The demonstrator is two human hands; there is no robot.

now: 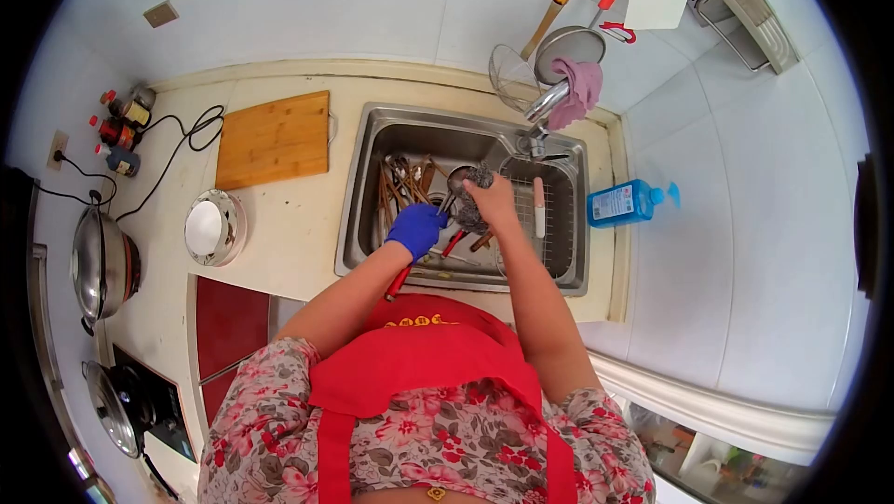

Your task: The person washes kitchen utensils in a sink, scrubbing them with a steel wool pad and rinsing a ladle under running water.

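My left hand (418,229), in a blue glove, is closed around a ladle with a red handle (398,282). Its rounded metal head (456,178) points away from me over the sink (350,215). My bare right hand (492,198) grips a grey steel wool scrubber (472,217) against the ladle's head, hiding part of it. Chopsticks and metal cutlery (407,178) lie in a heap on the left of the basin. More utensils, one with a red handle (454,243), lie below my hands.
A wire rack (551,257) with a pale-handled tool (539,208) fills the basin's right side. The faucet (533,143) carries a pink cloth (575,94). A blue soap bottle (619,204) stands right; a cutting board (275,139) and stacked bowls (212,227) are left.
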